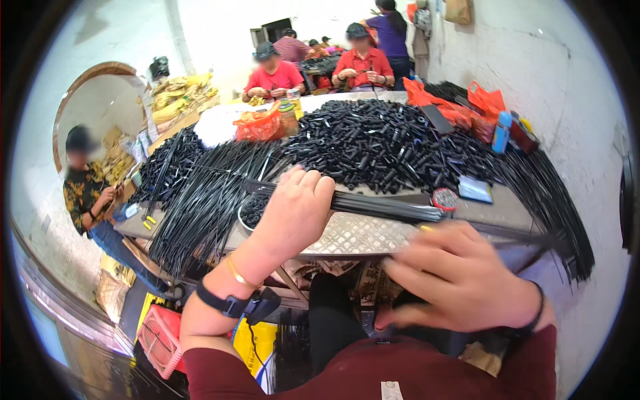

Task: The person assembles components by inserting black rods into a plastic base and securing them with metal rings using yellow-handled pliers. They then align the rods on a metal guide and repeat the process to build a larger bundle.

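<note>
My left hand (299, 208) is closed round a bundle of thin black rods (387, 207), held level above the table's near edge. The rods' pale-tipped ends point right. My right hand (460, 283) is just below and right of those ends, blurred by motion, with its fingers apart and nothing plainly in them. A small yellow bit by its fingertips is too blurred to name. Under my left wrist, a bowl of small black parts (252, 212) is partly hidden. Beyond the bundle lies a heap of short black tubular pieces (373, 137).
Long black rods (213, 193) cover the table's left side; more rods (557, 213) hang over its right edge. A round red-rimmed tin (445, 199), a blue spray can (501, 133) and orange bags (260, 123) stand about. Several people work across the table and at left.
</note>
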The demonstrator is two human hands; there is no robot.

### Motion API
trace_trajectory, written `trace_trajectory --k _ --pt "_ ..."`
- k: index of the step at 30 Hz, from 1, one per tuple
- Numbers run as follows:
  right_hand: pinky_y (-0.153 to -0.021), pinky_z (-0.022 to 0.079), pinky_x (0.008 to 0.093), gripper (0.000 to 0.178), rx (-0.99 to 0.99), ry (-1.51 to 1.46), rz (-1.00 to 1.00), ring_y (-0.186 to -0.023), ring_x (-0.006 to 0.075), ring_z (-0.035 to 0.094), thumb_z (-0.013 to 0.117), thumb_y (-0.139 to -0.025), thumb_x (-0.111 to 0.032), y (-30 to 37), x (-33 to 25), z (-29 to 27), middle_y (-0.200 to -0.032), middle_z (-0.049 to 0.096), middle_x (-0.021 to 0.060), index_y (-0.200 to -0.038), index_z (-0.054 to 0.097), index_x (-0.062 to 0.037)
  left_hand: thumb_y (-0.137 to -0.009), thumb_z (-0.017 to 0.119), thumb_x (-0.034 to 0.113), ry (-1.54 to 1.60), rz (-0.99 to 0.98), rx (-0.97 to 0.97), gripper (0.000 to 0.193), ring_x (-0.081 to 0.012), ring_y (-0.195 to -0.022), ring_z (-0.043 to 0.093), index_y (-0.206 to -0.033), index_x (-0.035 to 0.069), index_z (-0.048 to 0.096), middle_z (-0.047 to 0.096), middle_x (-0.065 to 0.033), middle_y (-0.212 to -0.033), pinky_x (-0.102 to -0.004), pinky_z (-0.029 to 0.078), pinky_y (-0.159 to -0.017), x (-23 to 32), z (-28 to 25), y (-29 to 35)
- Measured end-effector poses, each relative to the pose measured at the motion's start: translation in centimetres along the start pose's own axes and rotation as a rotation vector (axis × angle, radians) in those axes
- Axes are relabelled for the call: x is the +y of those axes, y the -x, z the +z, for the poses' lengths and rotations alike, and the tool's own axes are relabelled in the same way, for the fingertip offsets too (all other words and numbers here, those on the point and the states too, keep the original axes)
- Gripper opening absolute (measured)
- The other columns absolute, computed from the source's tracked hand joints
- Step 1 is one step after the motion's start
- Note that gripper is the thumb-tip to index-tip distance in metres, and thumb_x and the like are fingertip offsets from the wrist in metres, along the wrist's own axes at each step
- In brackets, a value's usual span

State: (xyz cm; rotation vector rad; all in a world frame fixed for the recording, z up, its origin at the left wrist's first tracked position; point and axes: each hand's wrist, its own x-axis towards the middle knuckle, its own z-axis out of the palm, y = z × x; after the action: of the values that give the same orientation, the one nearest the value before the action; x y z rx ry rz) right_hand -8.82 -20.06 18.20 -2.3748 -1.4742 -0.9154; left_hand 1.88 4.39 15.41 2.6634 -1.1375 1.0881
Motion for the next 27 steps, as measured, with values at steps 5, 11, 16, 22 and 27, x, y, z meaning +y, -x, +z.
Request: trace_trajectory --k 5,11,16,22,27 --pt "-0.072 0.049 0.0358 0.042 -0.119 0.028 0.433 -0.084 0.0297 0.059 0.062 -0.076 -0.017 -3.2 1.8 8.5 -0.090 0.058 0.0138 -0.110 0.051 0.0053 -0.074 0.050 0.008 -0.238 0.154 -0.077 0.006 -0.0267 -0.076 0.052 -0.077 0.005 0.046 0.047 -0.0094 -0.074 -0.0463 0.036 -0.098 3.6 -4.5 -1.0" --pt "-0.057 0.049 0.0336 0.012 0.241 -0.435 0.244 -0.069 0.0214 0.063 0.053 -0.082 -0.007 -1.7 3.9 16.3 -0.077 0.060 0.0120 -0.093 0.051 -0.0015 -0.075 0.057 0.017 -0.135 0.455 -0.088 0.022 -0.0286 -0.087 0.058 -0.090 0.001 0.060 0.058 -0.0122 -0.084 -0.0440 0.044 -0.091 7.1 -6.6 2.5" --pt "-0.070 0.048 0.0267 0.016 -0.190 -1.272 0.464 -0.077 0.0119 0.060 0.045 -0.096 -0.016 2.1 5.2 19.9 -0.083 0.061 0.0054 -0.101 0.052 -0.0024 -0.079 0.065 0.024 0.549 -0.167 -0.380 0.032 -0.0204 -0.072 0.062 -0.104 0.004 0.062 0.063 -0.0151 -0.094 -0.0320 0.049 -0.067 2.9 -0.1 6.8" --pt "-0.074 0.047 0.0273 0.018 -0.162 -1.374 0.448 -0.080 0.0133 0.058 0.052 -0.092 -0.020 6.3 4.9 22.2 -0.084 0.060 0.0052 -0.100 0.054 -0.0043 -0.093 0.051 0.028 1.937 -0.629 -0.010 0.029 -0.0178 -0.075 0.059 -0.104 0.001 0.053 0.061 -0.0121 -0.089 -0.0281 0.047 -0.068 7.3 9.5 5.7" --pt "-0.079 0.046 0.0270 0.050 -0.031 -1.367 0.705 -0.087 0.0143 0.056 0.059 -0.087 -0.021 14.3 10.4 18.9 -0.099 0.058 0.0068 -0.132 0.044 -0.0054 -0.095 0.049 0.027 1.710 -0.674 -0.168 0.027 -0.0130 -0.070 0.053 -0.079 0.005 0.052 0.055 -0.0032 -0.070 -0.0268 0.044 -0.069 10.4 14.6 4.7"
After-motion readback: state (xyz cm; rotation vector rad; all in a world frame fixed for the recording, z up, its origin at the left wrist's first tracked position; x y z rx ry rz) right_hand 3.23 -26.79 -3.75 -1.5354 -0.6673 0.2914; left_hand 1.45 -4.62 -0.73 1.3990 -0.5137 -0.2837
